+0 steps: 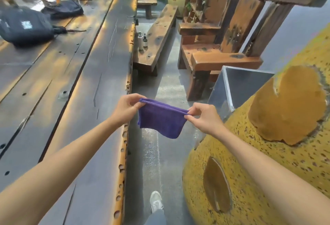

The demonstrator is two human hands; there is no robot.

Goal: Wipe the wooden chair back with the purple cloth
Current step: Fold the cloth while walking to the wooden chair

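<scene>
A purple cloth [160, 119] hangs folded in the air over the floor, stretched between both hands. My left hand [125, 107] pinches its upper left corner. My right hand [201, 115] pinches its upper right corner. The wooden chair [219, 60] stands ahead on the right, well beyond the cloth. Its slatted back [241, 23] rises at the upper right, partly cut off by a thick beam above.
A long dark wooden table [80, 82] runs along the left, with black bags [25, 26] on it. A wooden bench [157, 35] ahead carries two small bottles [142, 41]. A large yellow rounded object [267, 153] and a metal box [237, 85] crowd the right. A grey floor aisle [151, 162] lies between.
</scene>
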